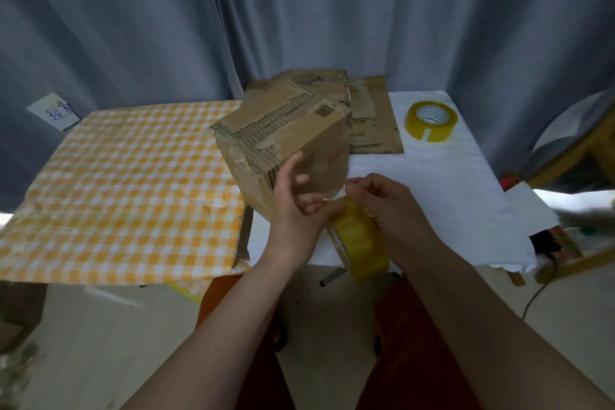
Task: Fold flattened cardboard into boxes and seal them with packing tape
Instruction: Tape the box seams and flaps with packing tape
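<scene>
Tape rolls: I count two, one yellow roll (357, 240) in my hands at lower centre, a spare roll (431, 121) upper right on the white cloth (449, 183).
Boxes: one folded box (286, 143) at centre; flat cardboard stack (369, 116) behind it.
Left hand (296, 210): fingers loosely spread, tips touching the roll, just in front of the box.
Right hand (389, 200): pinching the tape end above the roll.
Around: checkered cloth (126, 183) left, grey curtain (299, 10) behind.
</scene>
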Demonstrator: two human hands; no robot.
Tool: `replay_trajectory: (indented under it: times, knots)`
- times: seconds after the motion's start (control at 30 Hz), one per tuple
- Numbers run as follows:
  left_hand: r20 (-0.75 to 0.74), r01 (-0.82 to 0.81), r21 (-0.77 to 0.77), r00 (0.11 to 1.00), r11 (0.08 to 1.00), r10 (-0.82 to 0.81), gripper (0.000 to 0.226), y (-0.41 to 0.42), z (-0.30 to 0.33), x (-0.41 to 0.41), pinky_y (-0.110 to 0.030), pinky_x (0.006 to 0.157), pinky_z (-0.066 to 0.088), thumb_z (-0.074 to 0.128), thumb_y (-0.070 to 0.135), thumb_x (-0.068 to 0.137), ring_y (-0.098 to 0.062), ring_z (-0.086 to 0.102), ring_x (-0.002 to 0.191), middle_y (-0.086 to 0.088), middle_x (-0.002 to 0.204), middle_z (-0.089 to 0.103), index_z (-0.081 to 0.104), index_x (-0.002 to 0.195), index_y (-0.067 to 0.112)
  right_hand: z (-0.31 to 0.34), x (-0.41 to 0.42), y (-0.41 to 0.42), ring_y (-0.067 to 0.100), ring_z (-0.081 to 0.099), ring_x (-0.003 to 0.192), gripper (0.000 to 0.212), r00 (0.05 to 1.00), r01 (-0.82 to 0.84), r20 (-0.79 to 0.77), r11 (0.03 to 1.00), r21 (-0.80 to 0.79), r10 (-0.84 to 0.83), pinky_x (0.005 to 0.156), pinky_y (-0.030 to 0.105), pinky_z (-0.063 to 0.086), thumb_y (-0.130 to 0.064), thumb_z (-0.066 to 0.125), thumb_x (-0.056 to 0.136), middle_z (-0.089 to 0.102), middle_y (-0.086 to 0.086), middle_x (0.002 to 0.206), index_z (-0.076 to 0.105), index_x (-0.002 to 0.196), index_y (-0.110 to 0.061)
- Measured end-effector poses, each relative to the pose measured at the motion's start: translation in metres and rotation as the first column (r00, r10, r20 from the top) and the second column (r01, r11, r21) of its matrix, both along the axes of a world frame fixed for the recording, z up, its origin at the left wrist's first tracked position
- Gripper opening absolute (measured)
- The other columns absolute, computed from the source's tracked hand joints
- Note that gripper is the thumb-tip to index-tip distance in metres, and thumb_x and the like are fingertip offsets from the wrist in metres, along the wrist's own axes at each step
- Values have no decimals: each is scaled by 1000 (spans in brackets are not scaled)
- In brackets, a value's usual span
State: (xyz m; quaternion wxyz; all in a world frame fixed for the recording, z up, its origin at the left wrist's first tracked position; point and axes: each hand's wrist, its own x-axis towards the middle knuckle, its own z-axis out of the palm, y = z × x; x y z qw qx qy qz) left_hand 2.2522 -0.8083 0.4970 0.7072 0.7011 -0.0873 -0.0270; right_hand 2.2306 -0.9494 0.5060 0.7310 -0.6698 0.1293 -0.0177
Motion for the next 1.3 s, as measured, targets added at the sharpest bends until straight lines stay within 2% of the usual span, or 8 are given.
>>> replay_trajectory:
  times: [0.1, 0.27, 0.47, 0.8, 0.97, 1.1, 1.2, 1.3]
  knots:
    - [30, 40, -17, 999, 999, -40, 101, 4, 8, -1, -32, 82, 55, 75, -8, 73, -19, 62, 82, -11, 99, 58, 20, 139, 44, 1, -6, -1, 21, 59, 84, 18, 1000, 28, -6, 999, 21, -28, 81, 44, 51, -21, 65, 87, 66, 3, 86, 63, 70, -16]
    - [153, 37, 75, 987, 996, -49, 73, 3, 7, -7, -22, 69, 48, 71, -3, 81, -8, 60, 70, -9, 79, 62, 36, 138, 26, 7, -9, 0, 21, 60, 90, 24, 999, 41, 3, 999, -2, -41, 83, 46, 52, -20, 62, 89, 67, -2, 90, 60, 65, -21]
    - [215, 19, 185, 975, 983, -59, 34, 4, 6, -5, -16, 71, 48, 74, 3, 80, -3, 61, 78, 0, 86, 64, 68, 99, 30, 10, -8, -1, 21, 60, 90, 26, 999, 35, 10, 999, -31, -34, 87, 49, 50, -20, 62, 89, 67, -5, 88, 61, 63, -24]
    - [285, -213, 368, 952, 905, 108, 9, -10, -2, 2, -19, 81, 48, 75, 8, 80, -9, 48, 97, 7, 98, 45, 72, 80, 17, 5, -6, 3, 16, 61, 95, 12, 999, 14, -29, 971, -239, -21, 78, 30, 52, -25, 65, 87, 65, 4, 99, 65, 95, -16]
    - [137, -254, 350, 966, 902, 219, 10, -26, -7, 16, -1, 77, 36, 71, 9, 83, 3, 44, 89, -4, 101, 54, 71, 78, 18, -7, -9, -10, 13, 50, 107, 101, 992, 1, -123, 960, -279, -37, 71, 17, 44, -20, 79, 75, 38, -5, 127, 12, 149, -34]
    - [49, -244, 339, 969, 909, 242, 9, -44, -19, 19, -4, 76, 38, 71, 12, 85, 1, 47, 88, -10, 102, 62, 72, 79, 20, -14, -5, -31, 19, 61, 87, 46, 938, -217, -342, 870, -442, 61, 66, 21, 43, -30, 72, 81, 66, 16, 110, 63, 115, 0]
    - [21, -115, 340, 993, 933, 115, 11, -50, -29, 22, -18, 85, 46, 71, 11, 85, -14, 54, 98, -6, 106, 59, 69, 81, 22, -33, -2, -45, 20, 61, 74, 29, 956, -209, -292, 799, -565, 43, 63, 27, 49, -27, 68, 85, 68, 16, 89, 70, 92, 1]
    - [82, 11, 636, 993, 771, -82, 22, -48, -43, 27, -15, 88, 42, 65, 4, 89, -15, 51, 111, -1, 119, 49, 67, 105, 18, -54, -2, -64, 26, 59, 87, 16, 968, -193, -240, 392, -899, -73, 67, 31, 44, -22, 61, 87, 62, 9, 88, 63, 87, -6]
